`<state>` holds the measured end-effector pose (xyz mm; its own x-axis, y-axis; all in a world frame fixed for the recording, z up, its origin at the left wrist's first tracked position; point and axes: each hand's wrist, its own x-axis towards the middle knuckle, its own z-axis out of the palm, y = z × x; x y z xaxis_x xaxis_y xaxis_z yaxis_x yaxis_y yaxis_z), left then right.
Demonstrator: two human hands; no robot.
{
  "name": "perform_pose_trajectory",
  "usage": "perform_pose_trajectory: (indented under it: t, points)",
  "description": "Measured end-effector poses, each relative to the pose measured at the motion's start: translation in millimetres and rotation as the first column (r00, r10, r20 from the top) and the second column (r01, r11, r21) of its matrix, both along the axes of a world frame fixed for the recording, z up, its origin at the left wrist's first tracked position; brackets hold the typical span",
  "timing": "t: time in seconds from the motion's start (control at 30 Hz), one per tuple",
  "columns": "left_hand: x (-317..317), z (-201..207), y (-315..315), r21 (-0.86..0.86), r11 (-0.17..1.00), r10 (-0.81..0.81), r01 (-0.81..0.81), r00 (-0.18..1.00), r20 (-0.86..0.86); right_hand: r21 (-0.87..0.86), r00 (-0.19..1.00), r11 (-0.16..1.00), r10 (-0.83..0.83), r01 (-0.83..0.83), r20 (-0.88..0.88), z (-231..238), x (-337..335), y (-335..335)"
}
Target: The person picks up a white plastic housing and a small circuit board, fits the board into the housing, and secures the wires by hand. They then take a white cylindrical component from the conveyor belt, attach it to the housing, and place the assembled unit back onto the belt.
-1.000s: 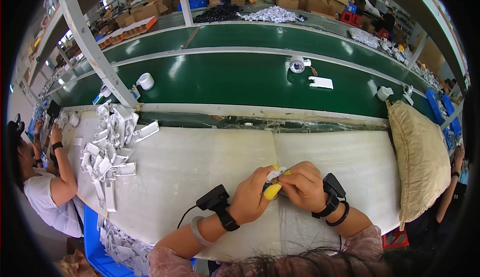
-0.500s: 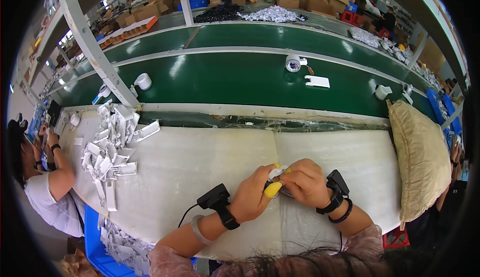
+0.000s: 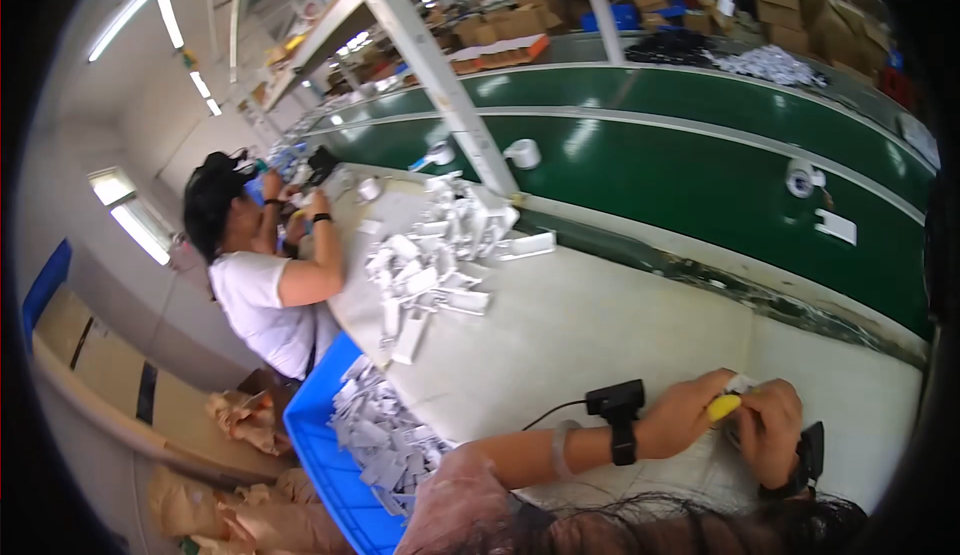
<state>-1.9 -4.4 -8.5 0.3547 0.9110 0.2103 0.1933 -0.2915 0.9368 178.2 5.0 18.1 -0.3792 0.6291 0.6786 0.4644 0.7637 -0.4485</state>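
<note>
Both of my hands are close together low on the right, over the pale work table. My left hand is closed on a small white part, and a yellow finger cover shows on its thumb. My right hand pinches at the same part from the right, its fingertips touching it. Most of the part is hidden by the fingers, so its exact kind cannot be made out. Each wrist wears a black strapped device.
White plastic pieces lie heaped on the table's left; more fill a blue bin below its edge. Behind runs a green conveyor with a white lamp head and flat white piece. A co-worker works at left, beyond a post.
The view has swung left, so the table and hands appear further right, and the co-worker and blue bin show more fully. Both hands remain together at the white part.
</note>
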Motion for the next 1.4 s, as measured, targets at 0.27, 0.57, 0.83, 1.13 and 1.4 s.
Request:
perform_pose_trajectory:
  t: [0.27,0.57,0.83,1.13,1.4]
  points:
    - [-4.2,-6.2,8.7,-0.085,0.996,0.021,-0.013,0.994,0.105,-0.119,0.996,0.989,0.079,-0.083,-0.034,-14.3,-0.4,8.7]
    - [-6.4,-7.1,17.0,-0.466,0.881,0.121,0.084,0.911,0.394,-0.454,0.995,0.885,0.091,-0.102,-0.045,-10.5,43.6,17.8]
    - [-12.8,-33.8,24.5,-0.304,0.951,0.207,-0.062,0.856,0.473,-0.812,0.82,0.542,0.552,-0.215,0.151,43.1,17.4,7.7]
    - [-20.8,-32.6,30.9,-0.023,0.991,0.133,-0.131,0.966,0.221,-0.232,0.88,0.973,0.121,-0.013,0.46,-15.1,20.8,27.8]
    - [-14.2,-39.7,35.5,0.043,0.995,0.082,-0.093,0.973,0.214,-0.345,0.886,0.936,0.22,-0.073,0.409,-9.6,41.7,52.2]
